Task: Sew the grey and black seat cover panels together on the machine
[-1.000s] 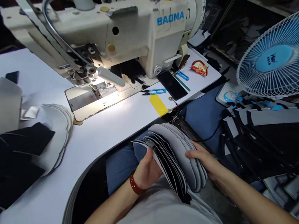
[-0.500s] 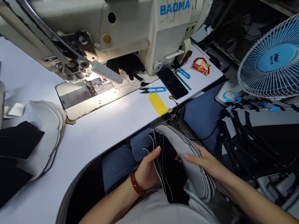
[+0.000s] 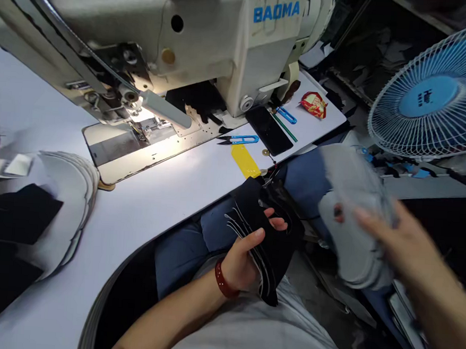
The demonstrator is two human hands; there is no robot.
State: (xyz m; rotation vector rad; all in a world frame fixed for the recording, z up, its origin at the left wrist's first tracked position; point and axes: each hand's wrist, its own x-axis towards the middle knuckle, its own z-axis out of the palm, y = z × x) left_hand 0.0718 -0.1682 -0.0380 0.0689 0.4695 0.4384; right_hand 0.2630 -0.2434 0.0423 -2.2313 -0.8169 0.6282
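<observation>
My left hand (image 3: 247, 258), with a red band at the wrist, grips a stack of black fabric pieces (image 3: 272, 238) with light edges. Its thumb lies on top and some fingertips show through at the far side. Off to the right, my right hand (image 3: 392, 233) is blurred by motion. It is closed on a stack of grey fabric pieces (image 3: 346, 203), held apart from the black ones above my right leg. Both stacks are in the air, in front of the table edge.
A sewing machine (image 3: 202, 50) stands on the white table (image 3: 168, 186). Blue thread snips (image 3: 243, 139), a yellow piece (image 3: 245, 162) and a phone (image 3: 268, 130) lie beside it. Fabric stacks (image 3: 70, 184) rest at left. At right stands a fan (image 3: 430, 98) above more fabric.
My right hand has moved right with the grey stack, parting it from the black stack. My left hand keeps the black pieces, shifted slightly right.
</observation>
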